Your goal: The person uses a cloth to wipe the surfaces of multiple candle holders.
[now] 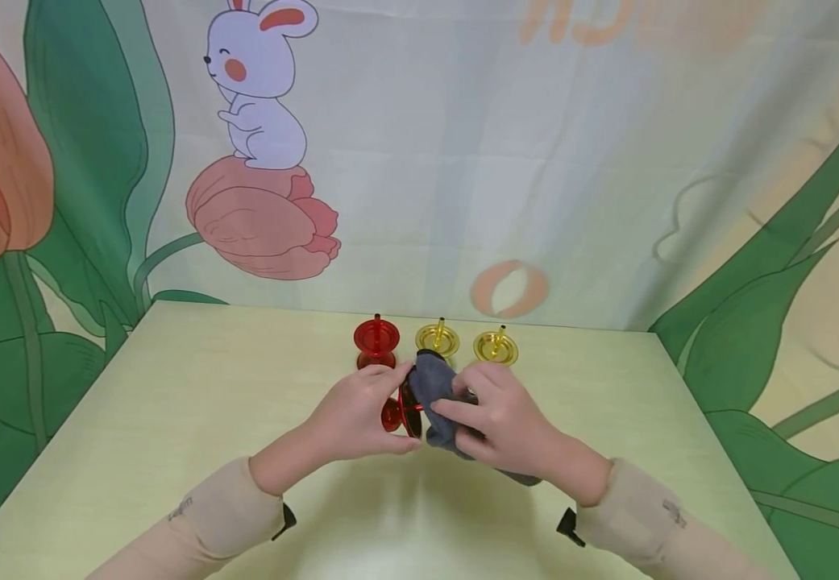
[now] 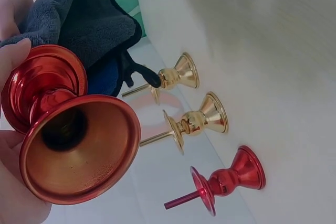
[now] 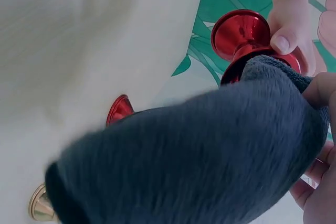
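My left hand (image 1: pixel 357 415) grips a shiny red candle holder (image 2: pixel 100 169) by its dish, tilted on its side above the table. In the left wrist view its hollow flared base faces the camera. A dark grey plush cloth (image 1: pixel 437 385) is pinched in my right hand (image 1: pixel 502 419), bunched at the dish and spike side of the red holder. The cloth covers part of the dish in the right wrist view, and its loose end hangs down below the right hand.
Behind the hands, another red candle holder (image 1: pixel 376 338) and two gold candle holders, one in the middle (image 1: pixel 439 341) and one at the right (image 1: pixel 495 349), stand upright in a row. The pale table (image 1: pixel 209 387) ends at a printed cloth backdrop (image 1: pixel 404 201).
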`<state>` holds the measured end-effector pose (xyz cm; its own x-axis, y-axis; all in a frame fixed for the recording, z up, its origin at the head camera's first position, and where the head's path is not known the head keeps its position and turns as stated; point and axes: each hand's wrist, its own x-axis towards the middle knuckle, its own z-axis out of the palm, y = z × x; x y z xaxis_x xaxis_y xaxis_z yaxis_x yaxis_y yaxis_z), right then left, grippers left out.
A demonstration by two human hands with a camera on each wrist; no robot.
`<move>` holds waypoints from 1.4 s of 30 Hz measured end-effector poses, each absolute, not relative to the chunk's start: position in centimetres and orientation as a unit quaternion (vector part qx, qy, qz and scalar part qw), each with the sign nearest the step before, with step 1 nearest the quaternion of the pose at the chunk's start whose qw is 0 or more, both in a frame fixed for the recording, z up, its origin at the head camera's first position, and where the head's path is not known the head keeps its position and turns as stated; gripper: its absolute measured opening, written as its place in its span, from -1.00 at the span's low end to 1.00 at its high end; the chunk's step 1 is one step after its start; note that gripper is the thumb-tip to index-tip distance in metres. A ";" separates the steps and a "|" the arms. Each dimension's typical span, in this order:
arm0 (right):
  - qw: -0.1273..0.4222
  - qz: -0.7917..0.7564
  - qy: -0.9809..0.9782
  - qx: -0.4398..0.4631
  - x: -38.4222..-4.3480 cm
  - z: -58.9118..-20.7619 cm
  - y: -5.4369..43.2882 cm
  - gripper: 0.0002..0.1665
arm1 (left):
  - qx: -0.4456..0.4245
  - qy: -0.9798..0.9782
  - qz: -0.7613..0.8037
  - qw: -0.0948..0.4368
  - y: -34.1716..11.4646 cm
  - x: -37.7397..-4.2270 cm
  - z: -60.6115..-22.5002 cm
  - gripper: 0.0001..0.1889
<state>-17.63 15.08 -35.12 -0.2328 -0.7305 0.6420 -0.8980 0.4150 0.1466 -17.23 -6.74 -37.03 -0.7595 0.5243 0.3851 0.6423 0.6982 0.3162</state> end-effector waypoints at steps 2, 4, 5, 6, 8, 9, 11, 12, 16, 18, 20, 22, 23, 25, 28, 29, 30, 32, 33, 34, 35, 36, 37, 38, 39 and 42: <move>0.323 0.121 -0.776 0.529 -17.5 -35.1 14.8 -0.70 | -0.323 -0.910 -0.224 0.134 -6.7 -17.2 -37.0 -0.09; 0.318 0.121 -0.775 0.532 -17.4 -35.1 14.5 -0.71 | -0.325 -0.908 -0.228 0.136 -6.6 -17.2 -37.0 -0.09; 0.314 0.121 -0.776 0.534 -17.4 -35.2 14.4 -0.73 | -0.326 -0.907 -0.230 0.136 -6.5 -17.2 -37.0 -0.09; 0.311 0.118 -0.777 0.535 -17.4 -35.2 14.2 -0.74 | -0.325 -0.907 -0.231 0.136 -6.5 -17.1 -37.0 -0.10; 0.309 0.110 -0.777 0.538 -17.3 -35.3 14.0 -0.75 | -0.326 -0.907 -0.232 0.134 -6.5 -17.0 -36.9 -0.10; 0.309 0.105 -0.776 0.539 -17.2 -35.3 13.9 -0.76 | -0.326 -0.907 -0.233 0.134 -6.5 -17.0 -37.0 -0.10; 0.312 0.091 -0.777 0.538 -17.1 -35.4 13.8 -0.76 | -0.327 -0.906 -0.234 0.136 -6.5 -17.0 -37.1 -0.10; 0.315 0.086 -0.778 0.537 -17.1 -35.4 13.8 -0.75 | -0.328 -0.905 -0.235 0.139 -6.5 -17.0 -37.1 -0.10; 0.324 0.082 -0.777 0.534 -17.1 -35.3 13.6 -0.76 | -0.329 -0.899 -0.240 0.162 -6.6 -17.0 -37.3 -0.10; 0.326 0.081 -0.776 0.534 -17.1 -35.3 13.6 -0.77 | -0.330 -0.895 -0.245 0.176 -6.7 -17.0 -37.4 -0.11; 0.327 0.079 -0.775 0.534 -17.2 -35.5 13.6 -0.79 | -0.331 -0.891 -0.248 0.189 -6.8 -17.0 -37.4 -0.12; 0.328 0.081 -0.776 0.533 -17.2 -35.7 13.7 -0.80 | -0.331 -0.888 -0.250 0.199 -6.8 -17.0 -37.3 -0.12; 0.328 0.083 -0.777 0.530 -17.2 -35.8 13.7 -0.79 | -0.332 -0.887 -0.250 0.203 -6.9 -17.1 -37.3 -0.12; 0.328 0.089 -0.781 0.524 -17.2 -36.0 13.7 -0.78 | -0.331 -0.886 -0.248 0.208 -6.9 -17.1 -37.2 -0.11; 0.331 0.092 -0.785 0.516 -17.2 -36.2 13.6 -0.76 | -0.329 -0.888 -0.245 0.209 -6.9 -17.1 -37.2 -0.12; 0.332 0.092 -0.786 0.513 -17.3 -36.2 13.5 -0.76 | -0.328 -0.889 -0.243 0.209 -6.9 -17.0 -37.2 -0.12; 0.332 0.092 -0.787 0.511 -17.3 -36.3 13.5 -0.75 | -0.328 -0.890 -0.239 0.209 -6.9 -17.0 -37.2 -0.12; 0.333 0.088 -0.791 0.506 -17.5 -36.4 13.4 -0.75 | -0.330 -0.892 -0.228 0.208 -6.9 -17.0 -37.2 -0.13; 0.331 0.086 -0.794 0.503 -17.5 -36.5 13.4 -0.74 | -0.332 -0.893 -0.221 0.208 -6.9 -17.0 -37.3 -0.13; 0.329 0.085 -0.796 0.500 -17.6 -36.6 13.3 -0.72 | -0.334 -0.894 -0.213 0.210 -6.8 -17.0 -37.4 -0.13; 0.328 0.085 -0.799 0.497 -17.7 -36.6 13.3 -0.71 | -0.338 -0.894 -0.202 0.216 -6.8 -17.0 -37.5 -0.13; 0.324 0.088 -0.802 0.494 -17.8 -36.7 13.2 -0.70 | -0.344 -0.892 -0.190 0.224 -6.8 -17.1 -37.6 -0.13; 0.320 0.093 -0.806 0.489 -17.8 -36.8 13.2 -0.70 | -0.351 -0.888 -0.177 0.237 -6.8 -17.1 -37.7 -0.13; 0.315 0.100 -0.811 0.483 -17.9 -36.9 13.1 -0.69 | -0.362 -0.882 -0.161 0.255 -6.8 -17.1 -37.9 -0.14; 0.306 0.111 -0.816 0.478 -17.9 -37.0 13.1 -0.69 | -0.372 -0.875 -0.143 0.276 -6.7 -17.2 -38.0 -0.15; 0.271 0.140 -0.836 0.455 -17.9 -37.2 12.9 -0.71 | -0.401 -0.842 -0.096 0.347 -6.7 -17.4 -38.4 -0.18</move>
<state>-17.94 12.93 -37.16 -0.4384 -0.6851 0.5817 -0.8373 0.5466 0.0126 -17.36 -6.68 -38.36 -0.4375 0.6097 0.6610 0.7428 0.6593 -0.1165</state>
